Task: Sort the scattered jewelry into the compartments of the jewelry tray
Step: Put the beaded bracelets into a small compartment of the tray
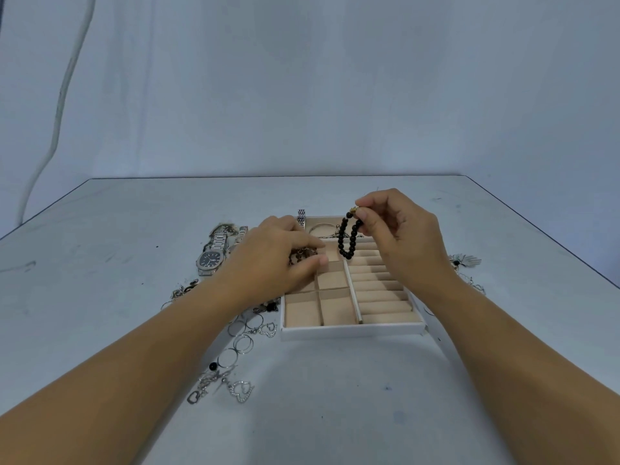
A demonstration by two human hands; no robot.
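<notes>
A white jewelry tray point(352, 330) with beige compartments sits mid-table. My right hand point(399, 236) pinches a black beaded bracelet point(349, 238) by its gold bead, so it dangles over the tray's far part. My left hand point(281, 253) reaches over the tray's left side and its curled fingers hold a small brownish chain piece point(302, 256) above a square compartment. A thin bangle point(320, 227) lies in the far compartment. The ring rolls on the tray's right side hold nothing.
Left of the tray lie a silver watch point(210, 260), hoop earrings point(243, 344), heart pendants point(241, 391) and tangled chains point(183, 292). A silver watch band point(301, 215) pokes out behind the tray. More pieces point(466, 261) lie right of my right wrist.
</notes>
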